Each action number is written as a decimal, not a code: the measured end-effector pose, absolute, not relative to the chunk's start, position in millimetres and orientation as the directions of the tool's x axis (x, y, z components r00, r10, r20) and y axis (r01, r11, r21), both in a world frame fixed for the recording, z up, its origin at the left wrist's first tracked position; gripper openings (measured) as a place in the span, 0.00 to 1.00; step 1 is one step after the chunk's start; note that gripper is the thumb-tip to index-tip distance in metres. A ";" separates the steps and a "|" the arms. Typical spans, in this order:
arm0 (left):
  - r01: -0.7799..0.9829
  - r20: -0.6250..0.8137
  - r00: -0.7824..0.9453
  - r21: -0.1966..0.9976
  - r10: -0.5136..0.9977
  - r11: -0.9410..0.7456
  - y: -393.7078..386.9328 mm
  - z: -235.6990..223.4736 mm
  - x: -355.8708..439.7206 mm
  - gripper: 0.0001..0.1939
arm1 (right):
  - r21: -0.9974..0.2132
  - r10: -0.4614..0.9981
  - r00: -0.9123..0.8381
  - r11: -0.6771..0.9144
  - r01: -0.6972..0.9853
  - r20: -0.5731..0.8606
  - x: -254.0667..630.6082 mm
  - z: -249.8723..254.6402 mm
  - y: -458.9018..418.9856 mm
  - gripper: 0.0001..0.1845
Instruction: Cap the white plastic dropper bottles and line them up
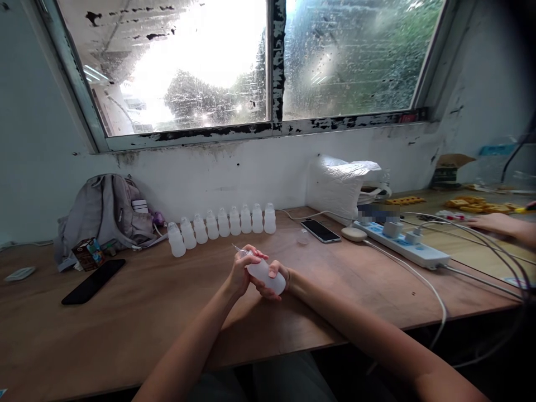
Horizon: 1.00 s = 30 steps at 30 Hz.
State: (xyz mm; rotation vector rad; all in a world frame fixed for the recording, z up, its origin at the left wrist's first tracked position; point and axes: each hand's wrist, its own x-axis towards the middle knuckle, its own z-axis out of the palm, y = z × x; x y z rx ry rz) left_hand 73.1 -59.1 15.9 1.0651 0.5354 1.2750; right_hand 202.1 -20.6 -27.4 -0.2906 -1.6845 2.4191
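Observation:
A small translucent white bottle (pixel 264 274) lies tilted between both my hands above the wooden table (pixel 167 312). My right hand (pixel 277 281) wraps round its body from below. My left hand (pixel 242 267) is closed round the bottle's neck and pointed nozzle end. A small clear cap (pixel 302 237) rests on the table beyond my hands. Behind it, a curved row of several identical white bottles (pixel 221 223) stands upright near the wall.
A grey backpack (pixel 109 212) and a small carton (pixel 89 252) sit at the back left, with a black phone (pixel 93 281) in front. Another phone (pixel 320 230), a white bag (pixel 341 184) and a power strip (pixel 402 244) with cables lie right. Another person's hand (pixel 496 223) rests at far right.

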 end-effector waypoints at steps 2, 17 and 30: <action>-0.505 0.214 0.293 0.862 0.932 -0.039 -55.9 16.1 70.5 0.06 | -0.931 0.285 -0.958 -0.356 -0.079 -0.028 199.8 -28.0 -18.6 0.17; -0.421 -0.096 0.138 0.895 0.986 0.146 -12.6 -12.7 59.0 0.21 | -0.898 0.764 -0.645 -0.275 -0.345 0.014 190.5 -10.7 -11.5 0.33; -0.527 -0.089 0.259 0.822 0.962 0.218 -8.5 -11.2 57.9 0.21 | -0.910 0.829 -0.559 -0.223 -0.349 0.011 193.7 -19.3 -1.3 0.26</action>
